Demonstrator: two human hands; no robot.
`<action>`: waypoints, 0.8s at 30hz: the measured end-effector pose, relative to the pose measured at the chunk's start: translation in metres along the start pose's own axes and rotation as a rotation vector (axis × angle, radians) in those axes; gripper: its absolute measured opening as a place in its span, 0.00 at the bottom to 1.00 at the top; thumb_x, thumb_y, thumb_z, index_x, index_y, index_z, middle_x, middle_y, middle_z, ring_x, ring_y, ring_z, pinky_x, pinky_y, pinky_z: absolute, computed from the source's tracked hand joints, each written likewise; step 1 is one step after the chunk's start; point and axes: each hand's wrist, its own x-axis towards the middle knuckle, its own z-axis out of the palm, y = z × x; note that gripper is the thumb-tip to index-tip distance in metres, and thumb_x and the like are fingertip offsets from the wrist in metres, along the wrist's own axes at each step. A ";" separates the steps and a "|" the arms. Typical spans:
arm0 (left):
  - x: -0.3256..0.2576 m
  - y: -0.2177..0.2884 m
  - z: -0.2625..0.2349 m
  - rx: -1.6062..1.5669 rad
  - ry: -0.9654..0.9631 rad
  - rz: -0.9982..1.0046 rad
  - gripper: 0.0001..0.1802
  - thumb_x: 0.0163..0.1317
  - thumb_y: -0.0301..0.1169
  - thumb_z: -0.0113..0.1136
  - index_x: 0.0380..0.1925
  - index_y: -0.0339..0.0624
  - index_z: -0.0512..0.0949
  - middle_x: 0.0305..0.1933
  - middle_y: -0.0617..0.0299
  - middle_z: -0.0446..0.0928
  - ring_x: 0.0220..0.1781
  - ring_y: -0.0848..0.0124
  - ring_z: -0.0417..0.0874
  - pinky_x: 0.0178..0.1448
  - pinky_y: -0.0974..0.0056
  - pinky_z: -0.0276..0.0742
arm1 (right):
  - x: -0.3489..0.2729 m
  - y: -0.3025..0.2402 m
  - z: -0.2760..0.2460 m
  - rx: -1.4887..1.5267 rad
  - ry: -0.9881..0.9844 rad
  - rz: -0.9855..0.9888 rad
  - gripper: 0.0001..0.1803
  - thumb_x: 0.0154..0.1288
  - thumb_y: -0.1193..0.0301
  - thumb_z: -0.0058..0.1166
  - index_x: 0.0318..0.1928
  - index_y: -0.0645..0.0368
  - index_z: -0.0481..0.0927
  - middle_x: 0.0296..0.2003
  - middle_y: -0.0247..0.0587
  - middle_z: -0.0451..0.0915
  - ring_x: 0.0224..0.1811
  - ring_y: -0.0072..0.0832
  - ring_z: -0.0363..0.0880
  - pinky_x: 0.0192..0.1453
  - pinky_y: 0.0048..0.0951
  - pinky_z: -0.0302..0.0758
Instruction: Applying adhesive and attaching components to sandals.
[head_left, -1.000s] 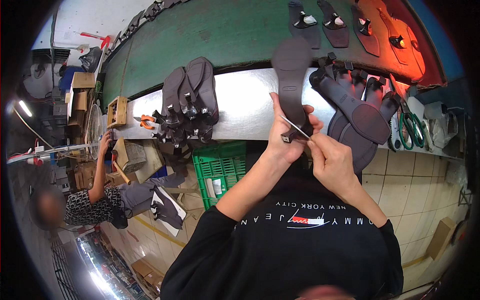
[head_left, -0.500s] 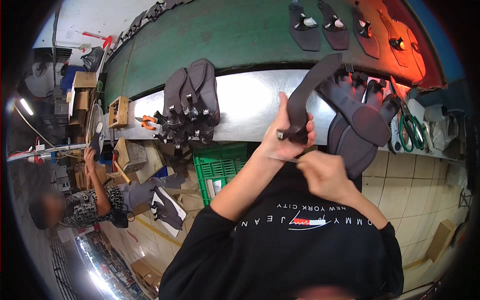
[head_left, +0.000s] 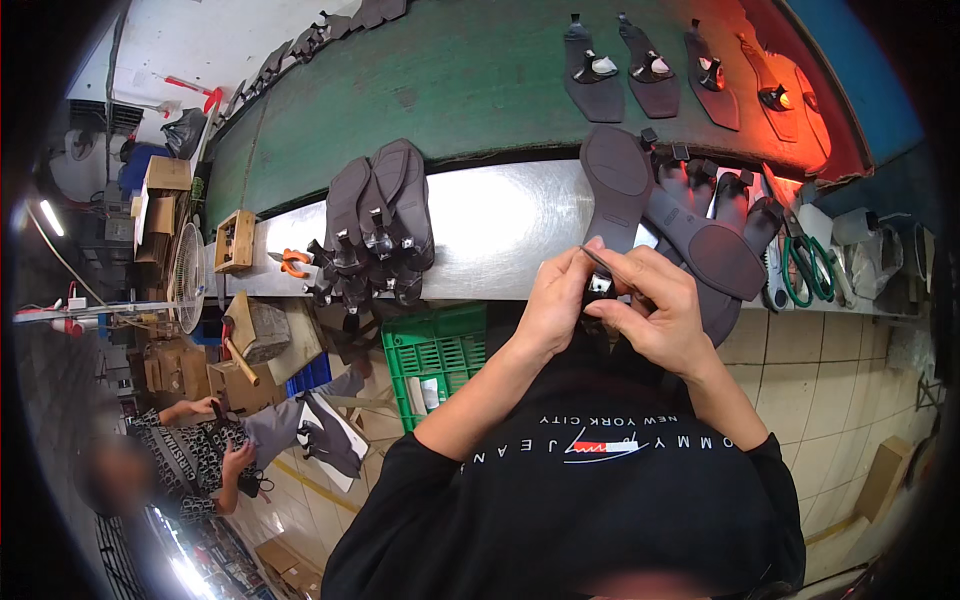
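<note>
A dark heeled shoe sole points away from me, its broad front end over the far edge of the metal ledge. My left hand is closed around its heel end, where a small shiny heel piece shows between my hands. My right hand comes in from the right with bent fingers, pinching a thin, dark, blade-like strip against the heel end. My fingers partly hide the strip and the heel. Just right of the hands lies a pile of similar heeled soles.
Another sole pile rests on the metal ledge, near orange-handled pliers and a wooden box. Green-handled scissors lie right. Soles line the green conveyor belt. Below stand a green crate and, left, a co-worker.
The sole has turned so its broad underside faces up, and my right hand has risen to its heel end. The co-worker's hands have come down.
</note>
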 end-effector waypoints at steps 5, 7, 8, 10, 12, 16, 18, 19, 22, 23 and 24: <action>0.002 -0.002 -0.002 -0.004 0.041 -0.059 0.14 0.70 0.37 0.48 0.28 0.40 0.75 0.29 0.66 0.73 0.31 0.78 0.72 0.32 0.72 0.70 | -0.002 0.007 0.009 -0.053 0.050 -0.069 0.23 0.50 0.81 0.63 0.50 0.57 0.81 0.24 0.35 0.74 0.19 0.19 0.74 0.21 0.22 0.69; 0.001 0.001 0.002 0.005 0.066 -0.059 0.14 0.70 0.36 0.49 0.27 0.41 0.74 0.29 0.66 0.72 0.30 0.79 0.72 0.31 0.72 0.70 | -0.001 0.008 0.011 -0.143 0.087 -0.153 0.22 0.51 0.81 0.62 0.50 0.58 0.81 0.23 0.36 0.75 0.18 0.19 0.75 0.21 0.21 0.70; 0.002 0.002 0.004 0.016 0.091 -0.062 0.14 0.69 0.36 0.50 0.26 0.41 0.74 0.29 0.67 0.72 0.30 0.79 0.72 0.31 0.72 0.70 | 0.000 0.007 0.011 -0.197 0.113 -0.185 0.21 0.52 0.82 0.61 0.49 0.59 0.81 0.23 0.36 0.75 0.17 0.19 0.75 0.21 0.22 0.71; 0.004 0.002 0.003 -0.001 0.077 -0.060 0.12 0.69 0.36 0.50 0.30 0.40 0.74 0.29 0.66 0.73 0.31 0.79 0.72 0.31 0.72 0.70 | 0.001 0.006 0.010 -0.251 0.137 -0.222 0.20 0.53 0.82 0.60 0.49 0.60 0.81 0.23 0.36 0.74 0.16 0.20 0.75 0.20 0.22 0.72; 0.006 0.006 0.004 -0.017 0.067 -0.053 0.11 0.69 0.36 0.50 0.33 0.40 0.75 0.30 0.66 0.73 0.31 0.79 0.73 0.32 0.73 0.70 | 0.000 0.004 0.008 -0.006 0.034 0.024 0.23 0.55 0.84 0.57 0.54 0.60 0.78 0.25 0.33 0.74 0.21 0.17 0.76 0.22 0.22 0.73; -0.010 0.047 0.001 -0.059 0.076 -0.059 0.19 0.68 0.36 0.52 0.53 0.38 0.69 0.35 0.59 0.78 0.29 0.73 0.82 0.33 0.67 0.80 | 0.007 -0.010 0.001 0.272 0.134 0.199 0.25 0.67 0.77 0.48 0.64 0.59 0.67 0.34 0.27 0.69 0.31 0.12 0.69 0.34 0.16 0.69; -0.015 0.061 -0.004 -0.047 0.085 0.071 0.20 0.67 0.37 0.53 0.53 0.36 0.69 0.36 0.57 0.79 0.29 0.69 0.84 0.35 0.63 0.83 | 0.005 -0.001 -0.010 0.148 0.247 0.309 0.17 0.71 0.75 0.41 0.58 0.60 0.74 0.33 0.25 0.69 0.25 0.12 0.59 0.29 0.14 0.58; -0.017 0.065 -0.017 -0.074 0.053 0.182 0.19 0.66 0.34 0.56 0.52 0.32 0.71 0.38 0.56 0.80 0.33 0.69 0.84 0.39 0.64 0.83 | 0.002 0.000 -0.018 0.091 0.260 0.313 0.16 0.71 0.77 0.40 0.54 0.61 0.76 0.34 0.26 0.70 0.24 0.11 0.59 0.28 0.14 0.58; -0.025 0.093 -0.055 0.089 0.275 0.422 0.17 0.63 0.30 0.59 0.49 0.30 0.74 0.40 0.56 0.80 0.36 0.70 0.84 0.42 0.65 0.82 | -0.009 0.019 -0.042 0.025 0.334 0.267 0.15 0.71 0.78 0.38 0.53 0.65 0.75 0.43 0.34 0.76 0.22 0.11 0.62 0.26 0.14 0.60; -0.034 0.106 -0.070 0.130 0.349 0.433 0.18 0.63 0.30 0.60 0.50 0.31 0.75 0.41 0.58 0.81 0.39 0.73 0.82 0.45 0.68 0.79 | -0.011 0.026 -0.048 0.072 0.339 0.254 0.15 0.73 0.76 0.38 0.54 0.64 0.75 0.49 0.36 0.76 0.22 0.10 0.62 0.26 0.13 0.61; -0.045 0.124 -0.086 0.170 0.420 0.441 0.19 0.62 0.30 0.61 0.51 0.32 0.76 0.42 0.60 0.81 0.42 0.77 0.80 0.47 0.72 0.76 | -0.012 0.027 -0.055 0.056 0.330 0.349 0.15 0.73 0.75 0.39 0.55 0.64 0.74 0.48 0.34 0.76 0.22 0.10 0.62 0.26 0.13 0.61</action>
